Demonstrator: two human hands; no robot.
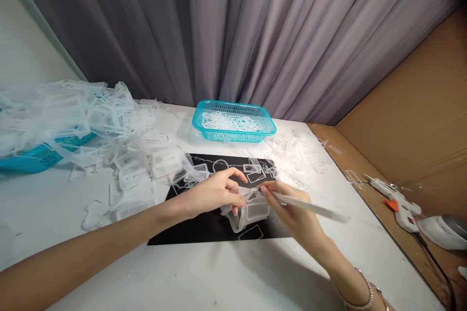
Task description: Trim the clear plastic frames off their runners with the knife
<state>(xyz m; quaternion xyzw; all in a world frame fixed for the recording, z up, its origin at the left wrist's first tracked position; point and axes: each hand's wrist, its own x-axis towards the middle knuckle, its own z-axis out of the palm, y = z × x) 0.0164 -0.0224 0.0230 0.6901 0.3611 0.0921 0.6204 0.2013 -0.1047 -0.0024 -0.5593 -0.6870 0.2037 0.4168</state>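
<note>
My left hand curls its thumb and fingers around some clear plastic above the black mat. My right hand is closed on a slim, whitish pen-like tool, whose back end is blurred and points right. The tool's tip, by the left fingertips, is too small to make out. Just under both hands lies a bundle of clear plastic frames, partly hidden by the fingers. A thin rectangular frame lies flat on the mat in front of it.
A heap of translucent plastic pieces spills over a blue basket at left. Another blue basket behind the mat holds thin white scraps. More scraps lie at right. A glue gun with a cord rests on the brown right-hand surface.
</note>
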